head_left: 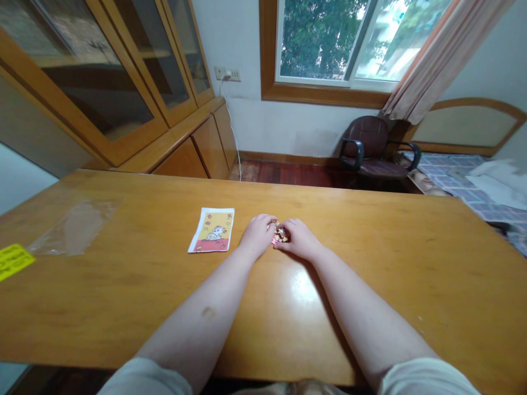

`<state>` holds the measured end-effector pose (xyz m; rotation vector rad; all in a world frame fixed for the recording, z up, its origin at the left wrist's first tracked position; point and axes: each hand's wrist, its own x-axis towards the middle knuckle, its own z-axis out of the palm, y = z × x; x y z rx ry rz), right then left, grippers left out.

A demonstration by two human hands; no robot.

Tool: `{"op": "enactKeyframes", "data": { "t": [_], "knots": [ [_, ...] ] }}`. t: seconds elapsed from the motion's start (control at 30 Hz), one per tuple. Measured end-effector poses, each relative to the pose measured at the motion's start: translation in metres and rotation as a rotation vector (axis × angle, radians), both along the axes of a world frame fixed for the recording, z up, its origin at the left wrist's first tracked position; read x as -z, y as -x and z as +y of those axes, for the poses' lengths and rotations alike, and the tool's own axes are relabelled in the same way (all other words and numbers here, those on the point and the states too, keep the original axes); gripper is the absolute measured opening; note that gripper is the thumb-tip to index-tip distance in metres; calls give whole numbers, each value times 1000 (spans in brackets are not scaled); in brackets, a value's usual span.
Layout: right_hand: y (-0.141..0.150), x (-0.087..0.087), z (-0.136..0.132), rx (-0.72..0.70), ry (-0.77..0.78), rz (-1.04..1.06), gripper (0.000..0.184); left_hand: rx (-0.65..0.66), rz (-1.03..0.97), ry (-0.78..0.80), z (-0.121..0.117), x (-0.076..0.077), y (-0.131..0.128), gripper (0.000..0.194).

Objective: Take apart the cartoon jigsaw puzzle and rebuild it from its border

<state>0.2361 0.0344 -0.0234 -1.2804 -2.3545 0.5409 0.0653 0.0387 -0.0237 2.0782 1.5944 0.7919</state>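
A little heap of small coloured pieces [281, 235], with pink, yellow and dark patches, lies on the wooden table [370, 274] between my two hands. They look like puzzle pieces but are too small to be sure. My left hand [259, 233] curls against the heap from the left, its fingertips partly hidden. From the right, my right hand [300, 237] cups it, thumb nearer me and fingers on the far side. Left of my left hand lies a picture card [213, 230] showing a white cartoon animal on yellow and red.
A clear plastic bag [76, 227] lies flat at the table's left, near a yellow label [15, 261] with writing. Beyond the table stand a glass-door wooden cabinet [164, 129], a dark office chair [370, 145] and a bed [457, 175] by the window.
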Motion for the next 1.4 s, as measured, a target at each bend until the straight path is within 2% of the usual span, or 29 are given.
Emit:
{"op": "enactKeyframes", "data": {
  "t": [0.1, 0.23, 0.3, 0.4, 0.57, 0.7, 0.83, 1.0, 1.1, 1.17, 1.23, 1.3, 1.4],
  "knots": [
    [-1, 5, 4, 81, 79, 161, 31, 110, 87, 19, -5, -2, -1, 31],
    [-4, 12, 9, 200, 125, 302, 19, 205, 194, 7, -8, -1, -2, 53],
    [-6, 12, 11, 217, 85, 356, 14, 213, 199, -5, -8, 0, -3, 46],
    [-7, 10, 11, 210, 0, 412, 12, 203, 157, 7, -6, -1, -4, 28],
    [-9, 4, 10, 247, -44, 466, 18, 143, 20, 2, -3, -3, -4, 26],
    [-9, 4, 11, 286, -52, 474, 21, 94, -84, -30, 0, -2, -3, 17],
    [-9, 4, 12, 307, -41, 509, 14, 69, -128, -52, 1, -1, -3, 22],
    [-9, 5, 10, 307, -14, 549, 18, 71, -167, -58, 1, -2, -3, 35],
    [-10, 7, 10, 269, -54, 482, 24, 64, -127, -46, 0, -4, -1, 42],
    [-11, 8, 9, 221, -92, 346, 28, 59, -23, -38, -3, -7, 1, 39],
    [-11, 10, 7, 167, -109, 167, 42, 51, 125, -17, -7, -11, 3, 37],
    [-10, 11, 6, 120, -108, 21, 53, 72, 255, 24, -14, -15, 5, 44],
    [-9, 12, 7, 95, -96, -61, 40, 147, 335, 75, -21, -20, 7, 54]
  ]
}}
